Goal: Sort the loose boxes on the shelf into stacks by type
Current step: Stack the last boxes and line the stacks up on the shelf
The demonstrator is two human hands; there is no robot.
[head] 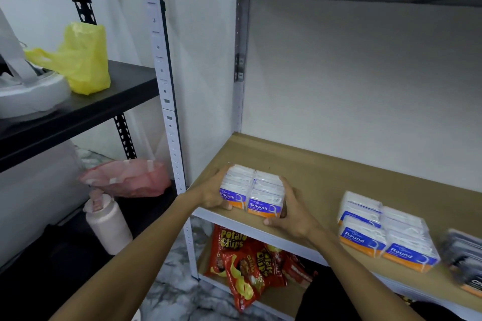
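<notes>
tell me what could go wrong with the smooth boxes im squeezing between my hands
The Smooth boxes are two side-by-side stacks held only by side pressure from the left hand and right hand; easing off could let them split apart.
They sit near the front edge of the shelf, so a slip may drop them onto the potato chip bags below.
The Round boxes look alike, so types could get mixed.

I grip the stacked Smooth boxes (251, 190) at the shelf's (326, 172) front-left edge; the stacked Round boxes (383, 232) sit apart, rightward.
</notes>
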